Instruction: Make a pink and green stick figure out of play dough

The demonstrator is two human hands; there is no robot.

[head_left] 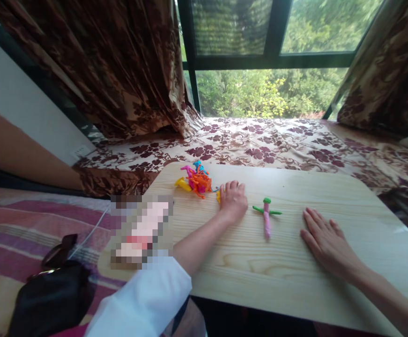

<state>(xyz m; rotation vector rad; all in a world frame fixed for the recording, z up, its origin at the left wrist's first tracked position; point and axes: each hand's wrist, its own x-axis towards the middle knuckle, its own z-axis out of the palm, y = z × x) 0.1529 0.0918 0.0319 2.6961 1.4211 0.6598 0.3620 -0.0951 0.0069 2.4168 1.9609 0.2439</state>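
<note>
My left hand (232,202) rests palm down on the pale wooden table (260,276), its fingers apart and slightly bent. A small yellow piece (218,196) shows at its left edge, partly hidden by the hand. Just right of that hand lies a pink stick-shaped figure (267,222) with a green knob at its top and a thin green bar across it. Further right, my right hand (325,238) lies flat on the tabletop with fingers outstretched, touching no other object. Beyond my left hand sits a tangled heap of small, bright plastic-looking pieces (199,180) in orange, pink, blue and yellow.
A blurred-out rectangular item (144,229) covers the table's left edge. Left of the table, a black bag (51,295) lies on striped bedding (10,224). Behind stand a flower-patterned window seat (260,140), brown curtains (129,61) and a window.
</note>
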